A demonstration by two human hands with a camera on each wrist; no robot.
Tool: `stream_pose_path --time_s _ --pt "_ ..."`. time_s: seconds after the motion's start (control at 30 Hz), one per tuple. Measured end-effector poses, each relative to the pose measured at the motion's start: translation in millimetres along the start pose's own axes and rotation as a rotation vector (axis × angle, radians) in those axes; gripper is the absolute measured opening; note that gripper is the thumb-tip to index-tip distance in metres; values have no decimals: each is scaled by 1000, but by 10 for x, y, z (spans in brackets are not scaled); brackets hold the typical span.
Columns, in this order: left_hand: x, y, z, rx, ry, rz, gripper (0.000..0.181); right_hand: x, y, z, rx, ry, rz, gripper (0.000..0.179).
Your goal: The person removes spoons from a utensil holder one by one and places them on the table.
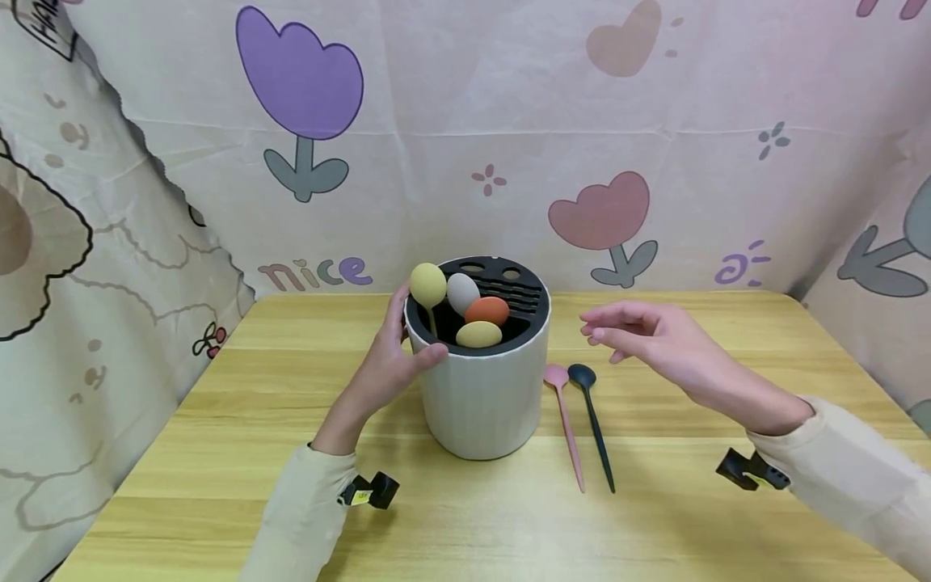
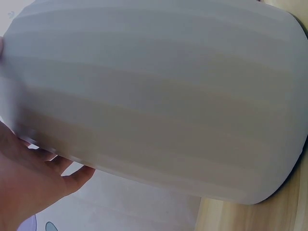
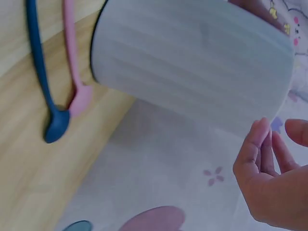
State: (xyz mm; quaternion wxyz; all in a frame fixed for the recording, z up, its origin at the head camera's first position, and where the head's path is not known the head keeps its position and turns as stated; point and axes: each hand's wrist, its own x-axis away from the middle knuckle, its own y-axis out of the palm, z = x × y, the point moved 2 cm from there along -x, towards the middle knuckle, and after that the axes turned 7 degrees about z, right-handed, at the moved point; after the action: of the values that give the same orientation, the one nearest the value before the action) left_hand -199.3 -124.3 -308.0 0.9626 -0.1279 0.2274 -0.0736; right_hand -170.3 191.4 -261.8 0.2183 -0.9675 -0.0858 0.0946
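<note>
A ribbed white utensil holder (image 1: 482,404) with a black slotted top (image 1: 512,295) stands upright on the table. My left hand (image 1: 389,356) holds it at its upper left, thumb at the front rim and fingers round the far side. In the holder's open compartment stand several spoons: a taller pale yellow one (image 1: 428,284), a grey one (image 1: 463,293), an orange one (image 1: 487,310) and another yellow one (image 1: 478,334). My right hand (image 1: 658,339) hovers right of the holder, fingers loosely bent, nothing in them. Below it lie a pink spoon (image 1: 557,377) and a dark blue spoon (image 1: 583,376).
The wooden table (image 1: 254,453) runs back to a hanging cloth (image 1: 451,89) printed with flowers, which also drapes along the sides. Small black cameras are strapped at the left wrist (image 1: 371,491) and right wrist (image 1: 752,470).
</note>
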Motion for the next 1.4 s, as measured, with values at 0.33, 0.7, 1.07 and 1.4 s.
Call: stream_pose_path --time_s 0.33,0.7,1.07,1.4 --pt "-6 -29 5 7 -4 3 122 -29 100 -357 -14 -80 5 30" --pt "2 -20 -17 12 -8 1 122 -174 255 -511 -9 -101 -46 30" --pt "3 -20 -28 13 -7 -5 120 -376 379 -626 -101 -41 -71 34" --pt "0 -7 -36 18 -15 -8 120 -484 457 -654 -205 101 -58 34"
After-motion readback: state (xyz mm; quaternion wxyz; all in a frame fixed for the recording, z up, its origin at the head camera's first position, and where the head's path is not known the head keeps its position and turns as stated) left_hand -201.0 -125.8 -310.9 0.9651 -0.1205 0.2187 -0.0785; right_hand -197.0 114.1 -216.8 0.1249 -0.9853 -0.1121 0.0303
